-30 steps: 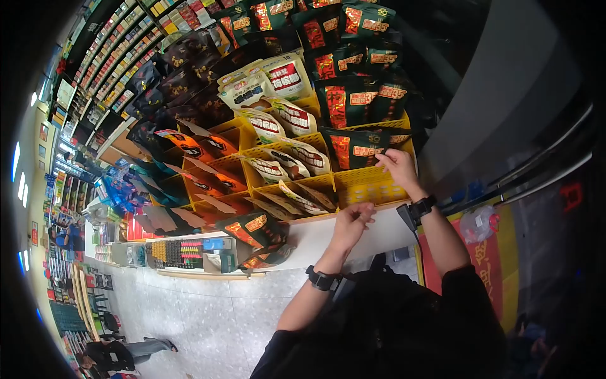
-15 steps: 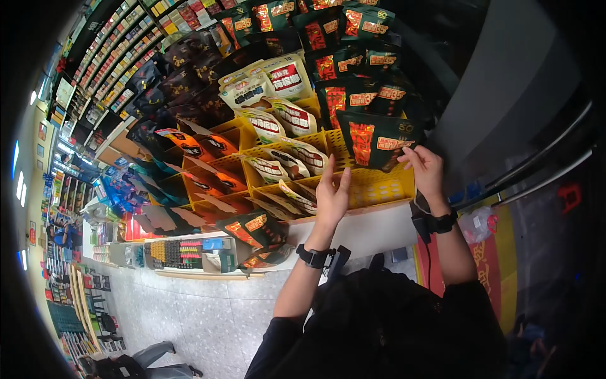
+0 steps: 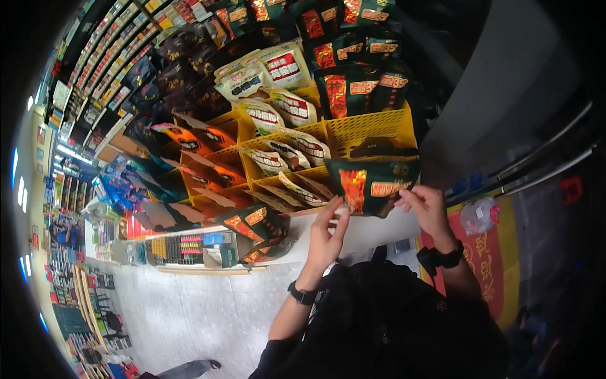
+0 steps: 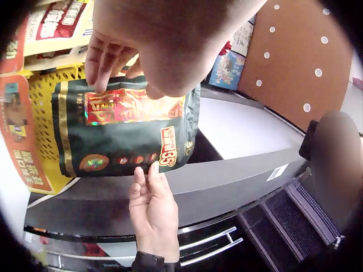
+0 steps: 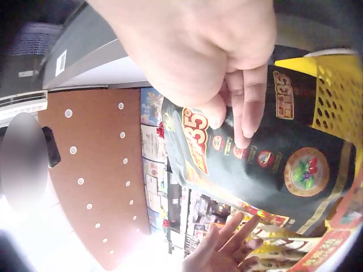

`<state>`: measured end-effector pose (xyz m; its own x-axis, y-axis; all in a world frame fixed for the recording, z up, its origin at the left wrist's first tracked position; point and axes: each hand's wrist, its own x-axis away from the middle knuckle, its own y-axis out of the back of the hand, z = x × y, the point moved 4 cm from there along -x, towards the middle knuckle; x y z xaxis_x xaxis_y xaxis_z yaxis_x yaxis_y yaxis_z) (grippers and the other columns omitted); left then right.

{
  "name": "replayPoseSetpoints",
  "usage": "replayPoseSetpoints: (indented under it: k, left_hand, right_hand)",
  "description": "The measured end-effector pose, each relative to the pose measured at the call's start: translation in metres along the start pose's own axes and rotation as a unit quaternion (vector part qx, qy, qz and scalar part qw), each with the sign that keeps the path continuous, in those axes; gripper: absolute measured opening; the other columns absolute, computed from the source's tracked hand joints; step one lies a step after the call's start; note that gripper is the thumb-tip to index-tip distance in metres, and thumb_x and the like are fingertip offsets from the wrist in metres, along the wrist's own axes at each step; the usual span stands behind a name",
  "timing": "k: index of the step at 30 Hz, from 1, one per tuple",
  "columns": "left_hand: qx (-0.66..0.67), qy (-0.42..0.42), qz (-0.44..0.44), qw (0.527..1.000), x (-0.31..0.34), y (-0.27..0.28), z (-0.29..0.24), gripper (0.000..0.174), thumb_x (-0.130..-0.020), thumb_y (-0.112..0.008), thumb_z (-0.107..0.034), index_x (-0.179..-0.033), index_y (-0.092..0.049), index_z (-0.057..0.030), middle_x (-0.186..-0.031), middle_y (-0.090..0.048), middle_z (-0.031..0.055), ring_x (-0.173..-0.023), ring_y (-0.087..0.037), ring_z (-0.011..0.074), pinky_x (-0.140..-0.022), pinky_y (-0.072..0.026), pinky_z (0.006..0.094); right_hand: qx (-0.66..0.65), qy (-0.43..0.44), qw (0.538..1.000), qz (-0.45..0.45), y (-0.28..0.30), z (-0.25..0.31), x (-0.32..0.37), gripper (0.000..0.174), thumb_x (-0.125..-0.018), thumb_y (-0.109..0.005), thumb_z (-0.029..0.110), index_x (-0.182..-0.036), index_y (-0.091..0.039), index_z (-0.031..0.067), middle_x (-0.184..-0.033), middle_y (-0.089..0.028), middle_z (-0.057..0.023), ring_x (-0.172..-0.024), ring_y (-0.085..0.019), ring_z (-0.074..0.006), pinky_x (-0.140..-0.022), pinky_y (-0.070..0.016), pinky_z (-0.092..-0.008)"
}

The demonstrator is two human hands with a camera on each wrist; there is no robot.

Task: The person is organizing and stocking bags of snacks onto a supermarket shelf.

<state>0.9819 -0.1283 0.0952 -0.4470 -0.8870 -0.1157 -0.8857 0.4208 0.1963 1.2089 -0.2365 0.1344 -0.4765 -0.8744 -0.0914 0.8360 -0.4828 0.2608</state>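
A dark green snack pouch (image 3: 379,186) with a red-and-gold strip and a "35" label stands before the right-hand compartment of the yellow divided rack. My right hand (image 3: 426,208) pinches it near its right edge, thumb and fingertips at the printed label. At its left edge my left hand (image 3: 327,230) has its fingers extended, with the tips right at the pouch. In the left wrist view those fingers (image 4: 105,65) overlap the red strip side. A second dark pouch (image 3: 382,146) shows behind the first, mostly hidden.
The yellow rack (image 3: 369,126) also holds orange packets (image 3: 183,139) and cream packets (image 3: 297,110). More green pouches (image 3: 344,91) stand behind. Two lie on the white counter (image 3: 303,243) at left. A dark grey panel (image 3: 499,82) borders the right.
The green pouch has been lifted out of the right compartment and brought toward me. My right hand has come along with it. The left hand rose to its left edge and came down with it.
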Motion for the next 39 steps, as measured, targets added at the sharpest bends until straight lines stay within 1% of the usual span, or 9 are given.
replayPoseSetpoints:
  k: [3,10,12,15,26,28,30,34,39]
  left_hand:
    - [-0.035,0.058,0.087,0.994,0.037,0.015,-0.002,0.058,-0.092,-0.069,-0.017,-0.142,-0.045,-0.0004,-0.135,-0.058,0.0189,-0.091,-0.065,0.0163,-0.075,-0.052,0.028]
    - [0.074,0.187,0.041,0.979,0.094,0.045,0.062,0.075,-0.089,-0.073,-0.009,-0.149,-0.028,-0.0028,-0.144,-0.048,0.0187,-0.097,-0.062,0.0162,-0.083,-0.0519,0.0302]
    - [0.078,0.197,0.034,0.977,0.1,0.051,0.074,0.076,-0.088,-0.073,-0.007,-0.149,-0.028,-0.003,-0.146,-0.046,0.0197,-0.098,-0.062,0.0169,-0.083,-0.053,0.0309]
    - [0.081,0.177,-0.02,0.981,0.108,0.059,0.099,0.083,-0.086,-0.076,-0.013,-0.149,-0.022,-0.0039,-0.151,-0.038,0.0215,-0.102,-0.064,0.0178,-0.079,-0.0551,0.031]
    - [0.091,0.133,-0.11,0.981,0.095,0.058,0.122,0.092,-0.088,-0.074,-0.011,-0.154,-0.01,-0.0046,-0.154,-0.032,0.0233,-0.117,-0.059,0.0284,-0.086,-0.0565,0.0355]
    - [0.095,0.128,-0.118,0.98,0.096,0.057,0.117,0.09,-0.088,-0.074,-0.012,-0.153,-0.012,-0.0032,-0.152,-0.035,0.0239,-0.116,-0.06,0.0281,-0.085,-0.0566,0.0348]
    - [0.079,0.286,-0.138,0.945,0.105,0.06,0.12,0.082,-0.091,-0.072,-0.015,-0.152,-0.018,-0.0026,-0.147,-0.044,0.0236,-0.113,-0.062,0.027,-0.086,-0.0557,0.0371]
    - [0.023,0.361,0.059,0.93,0.104,0.061,0.084,0.049,-0.099,-0.06,-0.031,-0.134,-0.054,0.0041,-0.116,-0.068,0.0155,-0.1,-0.068,0.0218,-0.081,-0.055,0.0341]
    - [0.097,0.274,0.135,0.947,0.068,0.026,-0.004,0.046,-0.101,-0.057,-0.03,-0.132,-0.056,0.004,-0.121,-0.066,0.0149,-0.104,-0.066,0.0219,-0.089,-0.0521,0.0324]
  right_hand:
    - [0.029,0.006,0.997,0.068,-0.014,-0.004,0.022,0.023,-0.097,-0.061,0.011,-0.085,-0.067,-0.008,-0.08,-0.074,-0.0119,-0.069,-0.067,-0.0101,-0.062,-0.0518,-0.0246]
    - [-0.012,0.004,0.982,0.189,-0.076,-0.041,0.041,0.018,-0.095,-0.061,0.004,-0.087,-0.068,-0.0101,-0.083,-0.075,-0.0141,-0.072,-0.07,-0.0134,-0.066,-0.0543,-0.0265]
    - [-0.06,0.006,0.982,0.176,-0.093,-0.054,0.043,0.018,-0.094,-0.063,0.007,-0.087,-0.067,-0.0086,-0.078,-0.072,-0.0171,-0.065,-0.069,-0.0185,-0.061,-0.0522,-0.029]
    - [0.129,0.058,0.956,0.258,-0.108,-0.055,0.03,0.017,-0.09,-0.068,0.012,-0.085,-0.068,-0.0042,-0.072,-0.063,-0.0215,-0.06,-0.064,-0.0304,-0.055,-0.046,-0.0356]
    - [0.06,0.026,0.966,0.25,-0.146,-0.092,0.02,0.016,-0.089,-0.069,0.01,-0.086,-0.068,-0.0052,-0.072,-0.066,-0.0197,-0.062,-0.064,-0.0192,-0.056,-0.0464,-0.0346]
    - [0.017,0.032,0.973,0.229,-0.149,-0.105,0.02,0.014,-0.09,-0.069,0.01,-0.092,-0.069,-0.0041,-0.076,-0.069,-0.0157,-0.068,-0.066,-0.0141,-0.059,-0.0495,-0.0308]
    - [-0.011,0.03,0.978,0.205,-0.14,-0.106,0.024,0.014,-0.089,-0.069,0.009,-0.095,-0.07,-0.0032,-0.079,-0.071,-0.0133,-0.071,-0.067,-0.0139,-0.063,-0.0513,-0.0292]
    - [0.024,0.028,0.997,0.064,-0.089,-0.099,0.017,0.018,-0.089,-0.07,0.008,-0.103,-0.07,-0.0021,-0.085,-0.074,-0.0089,-0.077,-0.07,-0.0146,-0.073,-0.0556,-0.0274]
    - [0.062,-0.036,0.988,-0.134,-0.024,-0.115,-0.012,0.053,-0.087,-0.073,0.006,-0.134,-0.051,-0.0029,-0.123,-0.065,-0.0194,-0.097,-0.069,-0.0191,-0.08,-0.0559,-0.0288]
